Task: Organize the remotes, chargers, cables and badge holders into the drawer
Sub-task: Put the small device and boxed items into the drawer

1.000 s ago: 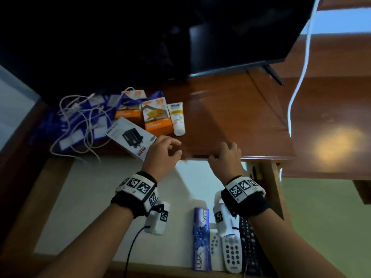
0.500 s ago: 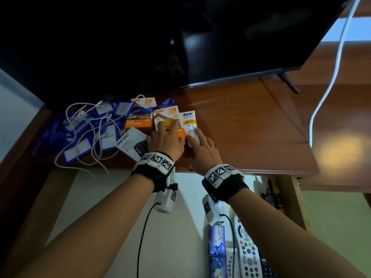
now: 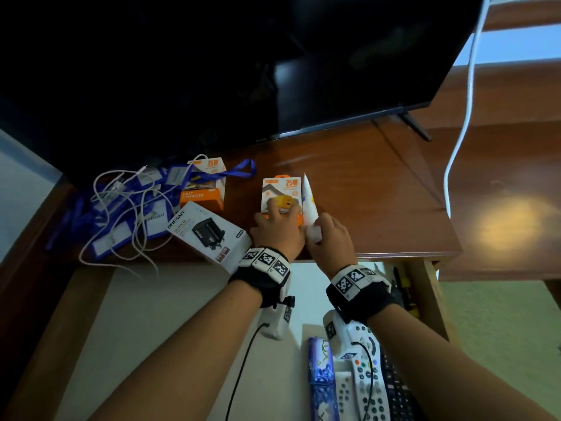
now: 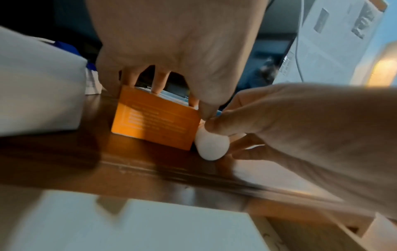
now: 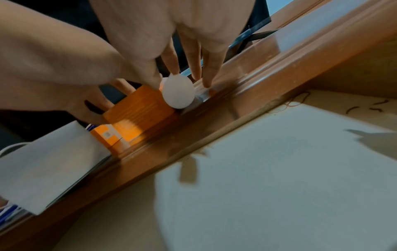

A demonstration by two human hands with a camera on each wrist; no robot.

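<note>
My left hand (image 3: 277, 221) grips an orange charger box (image 3: 280, 194) near the wooden top's front edge, fingers over it (image 4: 159, 81) and thumb at its right corner. Right beside it, my right hand (image 3: 329, 235) pinches a white tube (image 3: 310, 205) by its cap end (image 4: 211, 146) (image 5: 178, 92). A second orange charger box (image 3: 204, 189), a white charger box (image 3: 209, 233), white cables (image 3: 121, 202) and blue badge holders (image 3: 100, 229) lie to the left. Remotes (image 3: 364, 375) lie at the right side of the open drawer (image 3: 170, 314) below.
A TV (image 3: 273, 65) stands across the back of the wooden top (image 3: 379, 208). A white cord (image 3: 461, 117) hangs at the right. A blue patterned box (image 3: 318, 378) lies beside the remotes. The drawer's pale floor (image 5: 279, 169) is bare on the left.
The orange box under my left hand and the tube in my right hand have shifted right, away from the other boxes. The tube now stands on its edge against the box.
</note>
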